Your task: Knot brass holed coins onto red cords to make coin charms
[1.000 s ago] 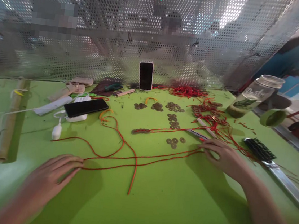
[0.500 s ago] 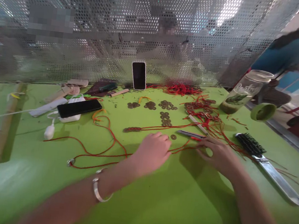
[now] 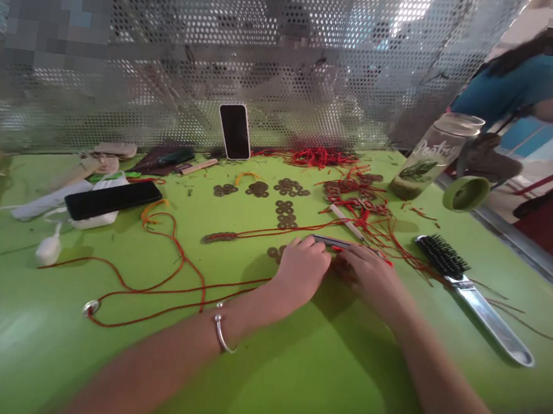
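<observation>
My left hand [image 3: 301, 270] rests knuckles-up on the green table [image 3: 316, 380], fingers curled down beside a few brass coins [image 3: 275, 253]. A silver bangle [image 3: 221, 331] is on that wrist. My right hand [image 3: 373, 278] lies close to it, fingertips almost touching the left hand, pressing on long red cords [image 3: 160, 287] that run left in loops and end at a small metal ring [image 3: 90, 307]. A grey cutter [image 3: 335, 242] lies just beyond both hands. What the left fingers hold is hidden.
Groups of coins [image 3: 286, 213] and a tangle of red cords [image 3: 358, 200] lie farther back. A brush [image 3: 468, 287] is at the right, a glass jar [image 3: 434, 156] and green lid [image 3: 465, 193] behind it. Two phones [image 3: 111, 199] [image 3: 235, 131], a perforated metal screen, and a person at right.
My left hand left the cord's loop at the near left, crossed to the middle and now sits against my right hand. The view has shifted right.
</observation>
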`<act>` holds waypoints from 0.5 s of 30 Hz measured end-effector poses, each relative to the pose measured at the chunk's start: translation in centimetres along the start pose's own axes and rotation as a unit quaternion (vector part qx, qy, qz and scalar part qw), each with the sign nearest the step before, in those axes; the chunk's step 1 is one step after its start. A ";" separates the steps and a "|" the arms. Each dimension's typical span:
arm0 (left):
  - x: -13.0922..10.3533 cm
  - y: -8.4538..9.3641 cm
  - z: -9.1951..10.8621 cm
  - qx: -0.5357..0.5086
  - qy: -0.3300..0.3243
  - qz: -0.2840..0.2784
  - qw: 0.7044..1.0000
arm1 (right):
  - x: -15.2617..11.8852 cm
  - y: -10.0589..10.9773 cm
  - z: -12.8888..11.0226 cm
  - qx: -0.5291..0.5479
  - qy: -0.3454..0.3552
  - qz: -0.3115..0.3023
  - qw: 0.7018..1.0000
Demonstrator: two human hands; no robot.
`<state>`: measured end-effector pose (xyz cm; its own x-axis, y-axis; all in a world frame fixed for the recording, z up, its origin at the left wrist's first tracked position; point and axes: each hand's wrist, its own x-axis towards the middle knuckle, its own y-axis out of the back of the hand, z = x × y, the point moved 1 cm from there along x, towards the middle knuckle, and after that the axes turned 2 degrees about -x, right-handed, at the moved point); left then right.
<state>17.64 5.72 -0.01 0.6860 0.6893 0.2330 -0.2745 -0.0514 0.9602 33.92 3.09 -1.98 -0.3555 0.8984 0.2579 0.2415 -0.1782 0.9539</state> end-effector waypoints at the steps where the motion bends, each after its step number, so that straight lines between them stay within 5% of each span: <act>1: 0.0 -0.1 -0.1 -0.006 0.003 0.002 1.000 | 0.0 0.1 -0.1 0.000 -0.003 -0.001 1.000; 15: -0.2 -0.8 -1.2 -0.159 0.059 0.022 0.985 | -0.1 0.2 -0.1 0.028 -0.022 0.035 0.999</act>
<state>16.89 6.45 -1.03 0.5912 0.7714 0.2352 -0.5120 0.1336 0.8486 33.96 2.94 -1.83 -0.2958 0.9020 0.3144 0.3150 -0.2187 0.9236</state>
